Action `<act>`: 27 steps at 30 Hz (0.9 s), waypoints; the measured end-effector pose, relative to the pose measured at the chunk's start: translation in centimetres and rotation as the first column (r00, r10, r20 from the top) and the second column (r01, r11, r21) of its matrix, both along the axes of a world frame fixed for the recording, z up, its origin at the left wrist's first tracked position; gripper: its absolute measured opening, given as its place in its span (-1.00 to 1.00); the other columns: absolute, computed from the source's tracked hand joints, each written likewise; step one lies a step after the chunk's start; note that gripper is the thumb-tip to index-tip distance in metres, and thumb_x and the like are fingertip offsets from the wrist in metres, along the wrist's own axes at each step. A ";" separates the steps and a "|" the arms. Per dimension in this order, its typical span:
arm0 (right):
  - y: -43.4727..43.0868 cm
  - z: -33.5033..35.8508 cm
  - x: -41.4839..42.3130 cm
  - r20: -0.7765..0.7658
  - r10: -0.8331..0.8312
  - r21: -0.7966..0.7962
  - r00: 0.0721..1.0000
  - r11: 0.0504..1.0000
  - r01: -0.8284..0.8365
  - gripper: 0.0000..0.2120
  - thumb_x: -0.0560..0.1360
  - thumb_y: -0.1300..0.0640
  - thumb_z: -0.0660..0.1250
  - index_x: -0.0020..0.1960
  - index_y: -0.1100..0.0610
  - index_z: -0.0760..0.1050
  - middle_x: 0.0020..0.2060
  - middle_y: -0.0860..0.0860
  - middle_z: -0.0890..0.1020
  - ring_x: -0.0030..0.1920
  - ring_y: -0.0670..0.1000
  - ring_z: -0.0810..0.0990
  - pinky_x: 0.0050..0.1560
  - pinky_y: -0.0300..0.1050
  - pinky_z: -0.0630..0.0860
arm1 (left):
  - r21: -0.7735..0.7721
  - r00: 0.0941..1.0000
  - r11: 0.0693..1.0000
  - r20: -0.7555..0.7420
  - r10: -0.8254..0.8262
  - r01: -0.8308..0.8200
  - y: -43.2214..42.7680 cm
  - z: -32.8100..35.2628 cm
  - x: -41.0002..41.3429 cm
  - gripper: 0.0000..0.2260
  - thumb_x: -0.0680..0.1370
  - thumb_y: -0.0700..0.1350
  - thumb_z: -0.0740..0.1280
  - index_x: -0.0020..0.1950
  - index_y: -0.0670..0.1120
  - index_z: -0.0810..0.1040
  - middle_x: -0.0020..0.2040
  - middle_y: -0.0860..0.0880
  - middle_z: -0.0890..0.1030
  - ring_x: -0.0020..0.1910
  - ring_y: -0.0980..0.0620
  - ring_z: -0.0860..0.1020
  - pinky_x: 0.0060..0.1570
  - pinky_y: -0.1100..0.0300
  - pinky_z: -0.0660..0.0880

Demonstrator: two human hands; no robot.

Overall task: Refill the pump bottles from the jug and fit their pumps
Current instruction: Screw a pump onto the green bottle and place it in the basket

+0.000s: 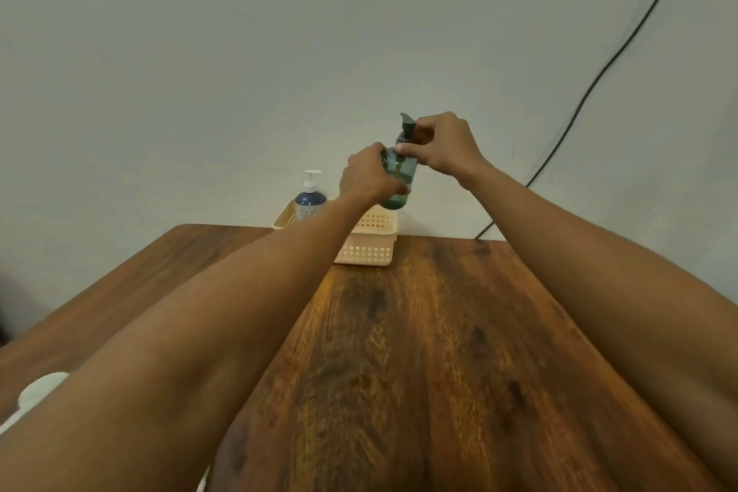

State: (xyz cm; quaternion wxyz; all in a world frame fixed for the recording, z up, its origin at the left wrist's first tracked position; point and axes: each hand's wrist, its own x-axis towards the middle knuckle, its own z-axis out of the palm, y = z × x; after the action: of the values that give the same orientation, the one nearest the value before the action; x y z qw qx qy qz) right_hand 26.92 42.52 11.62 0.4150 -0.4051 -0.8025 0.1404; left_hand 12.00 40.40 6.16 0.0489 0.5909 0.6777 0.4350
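Observation:
A clear teal pump bottle (400,176) hangs in the air above the beige basket (371,236) at the far end of the table. My left hand (367,174) grips the bottle's body from the left. My right hand (443,144) holds its neck and the dark pump (407,126) on top. A little liquid shows at the bottle's bottom. A second bottle (309,202), dark blue with a white pump, stands upright in the basket's left part. No jug is in view.
The wooden table (419,351) runs from me to the wall. A black cable (599,72) runs down the wall at the right. Something white (36,395) lies at the table's near left, under my left arm.

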 end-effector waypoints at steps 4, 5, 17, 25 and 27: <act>3.9 -1.4 -2.8 0.014 -0.015 -0.011 1.000 1.000 0.015 -0.70 0.48 0.07 0.64 0.13 0.19 0.75 0.02 0.09 0.78 0.06 0.09 0.75 0.17 0.06 0.71 | -0.024 0.997 0.998 -0.043 0.060 -0.061 3.5 -0.7 -1.7 -0.44 0.40 -0.07 0.63 0.31 -0.05 0.47 0.19 -0.09 0.62 0.13 -0.08 0.63 0.04 0.09 0.56; 4.6 -1.9 -3.4 0.016 -0.021 -0.011 1.000 1.000 0.021 -0.71 0.47 0.07 0.65 0.13 0.19 0.75 0.01 0.09 0.78 0.06 0.08 0.76 0.17 0.04 0.71 | -0.023 0.996 0.997 -0.050 0.075 -0.076 4.2 -1.0 -2.0 -0.45 0.40 -0.09 0.63 0.31 -0.05 0.46 0.20 -0.10 0.62 0.14 -0.09 0.63 0.04 0.09 0.56; 12.0 -9.9 -8.2 0.106 -0.113 -0.078 0.988 0.990 0.121 -0.67 0.48 0.00 0.64 0.15 0.16 0.75 0.06 0.09 0.78 0.05 0.09 0.75 0.13 -0.05 0.67 | -0.239 0.985 0.961 -0.135 0.107 -0.137 11.1 -7.2 -4.8 -0.58 0.39 -0.15 0.63 0.20 -0.11 0.60 0.08 -0.11 0.66 0.05 -0.10 0.65 0.03 0.08 0.62; 13.6 -11.8 -8.7 0.140 -0.143 -0.093 0.980 0.983 0.157 -0.70 0.48 -0.02 0.64 0.10 0.14 0.76 0.03 0.08 0.78 0.01 0.07 0.74 0.08 -0.02 0.67 | -0.261 0.987 0.957 -0.134 0.093 -0.126 12.9 -9.2 -5.3 -0.62 0.44 -0.15 0.60 0.18 -0.12 0.56 0.02 -0.08 0.61 -0.02 -0.04 0.61 0.03 0.10 0.60; 13.7 -12.0 -8.6 0.131 -0.149 -0.096 0.980 0.982 0.163 -0.68 0.50 -0.03 0.62 0.14 0.14 0.75 0.06 0.08 0.78 0.05 0.08 0.74 0.07 -0.05 0.65 | -0.265 0.988 0.956 -0.124 0.093 -0.123 13.0 -9.3 -5.3 -0.61 0.43 -0.15 0.61 0.18 -0.12 0.55 0.01 -0.08 0.61 0.00 -0.05 0.62 0.00 0.11 0.60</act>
State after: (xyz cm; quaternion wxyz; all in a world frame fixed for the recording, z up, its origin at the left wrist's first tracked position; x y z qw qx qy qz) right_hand 18.36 56.22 -0.39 0.3524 -0.4962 -0.7836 0.1247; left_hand 6.71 53.39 -3.09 0.0685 0.5637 0.7639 0.3066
